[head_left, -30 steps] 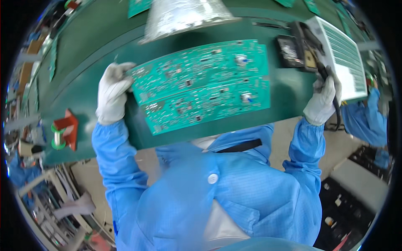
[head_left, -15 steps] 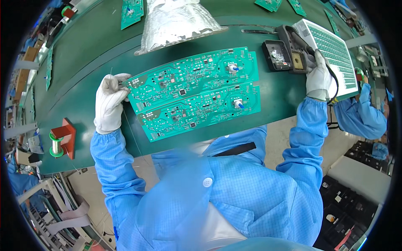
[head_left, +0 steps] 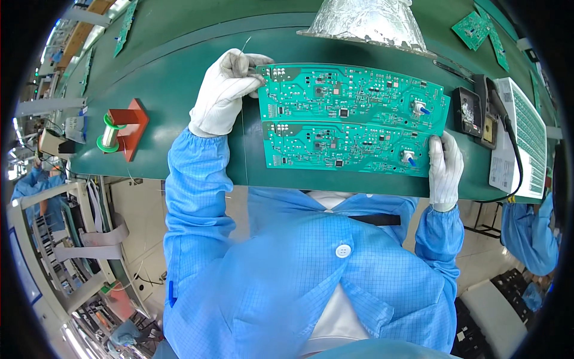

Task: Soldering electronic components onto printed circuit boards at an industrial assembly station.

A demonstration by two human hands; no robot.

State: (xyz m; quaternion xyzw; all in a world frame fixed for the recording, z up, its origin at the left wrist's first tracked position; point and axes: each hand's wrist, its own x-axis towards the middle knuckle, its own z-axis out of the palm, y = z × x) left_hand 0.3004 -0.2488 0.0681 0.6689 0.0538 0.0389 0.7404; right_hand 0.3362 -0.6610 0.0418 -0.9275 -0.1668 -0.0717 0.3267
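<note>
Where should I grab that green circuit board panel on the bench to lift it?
Probably by its two short ends, coming in from left and right, as the left hand and right hand do now. The circuit board panel is long, thin and lies flat, its face crowded with small parts, so the bare edges are safest.

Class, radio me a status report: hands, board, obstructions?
Left hand grips circuit board panel top-left corner. Right hand holds its lower-right edge. Panel flat on green bench, unobstructed.

This is an electronics assembly workshop: a long green bench (head_left: 179, 90) carries green circuit boards (head_left: 353, 116), with a solder-wire spool (head_left: 109, 133) near its left edge, a soldering-iron stand (head_left: 475, 113) toward its right edge, and workers in blue cleanroom coats (head_left: 311, 269).
</note>
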